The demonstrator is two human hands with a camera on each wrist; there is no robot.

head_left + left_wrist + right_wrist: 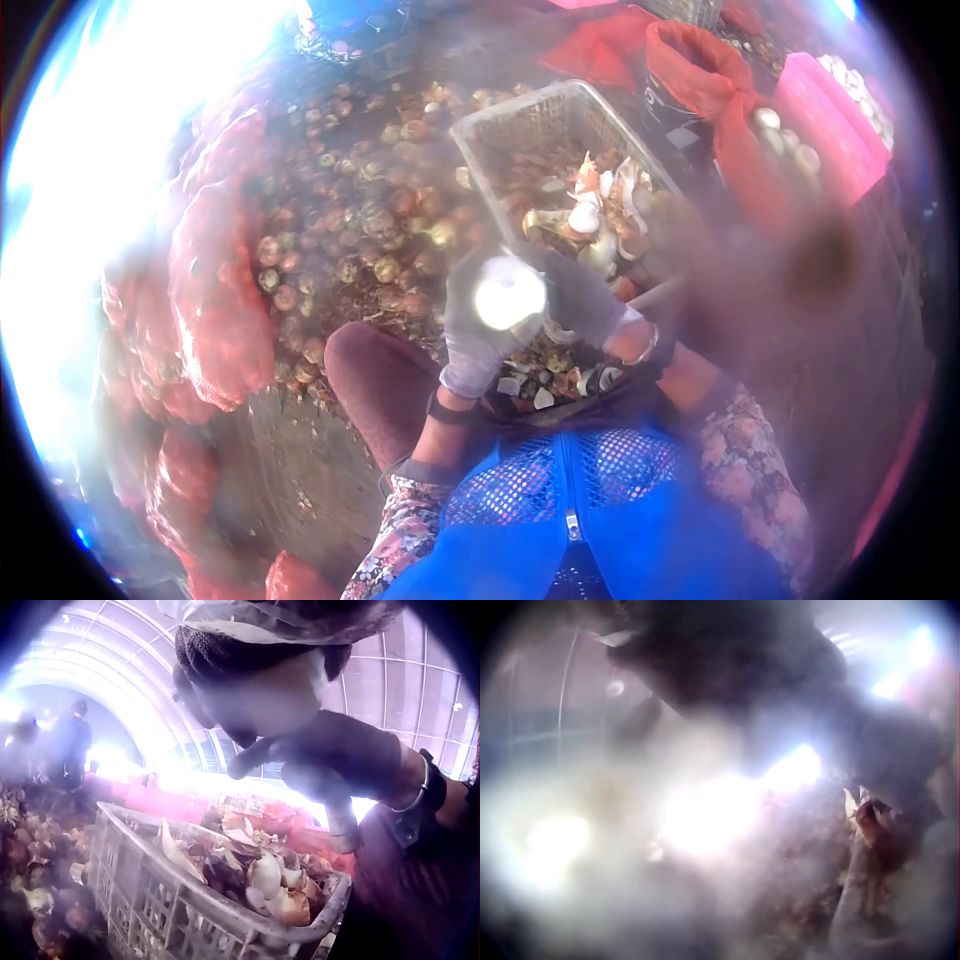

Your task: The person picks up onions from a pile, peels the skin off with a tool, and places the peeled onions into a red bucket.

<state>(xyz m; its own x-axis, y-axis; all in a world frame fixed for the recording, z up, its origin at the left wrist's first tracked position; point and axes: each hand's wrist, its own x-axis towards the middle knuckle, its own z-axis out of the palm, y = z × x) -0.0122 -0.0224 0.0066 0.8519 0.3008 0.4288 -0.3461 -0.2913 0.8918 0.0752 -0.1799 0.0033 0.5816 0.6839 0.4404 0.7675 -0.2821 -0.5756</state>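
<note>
A peeled white onion (510,292), bright with glare, is in front of the person's lap. My gloved left hand (475,350) grips it from the left. The right hand (585,300), also gloved, is close against its other side. In the left wrist view the pale onion (285,694) sits below the left glove's fingers (214,664), and the right hand (334,754) reaches under it with one finger stretched out. I cannot tell whether the right hand pinches anything. Blur and glare cover most of the right wrist view.
Just beyond the hands stands a plastic crate (482,180) with onion skins and peelings (600,215). Unpeeled onions (370,220) are heaped to its left, beside full red mesh sacks (215,270). At the right are an open red bag (700,65) and a pink container (830,130) near white onions.
</note>
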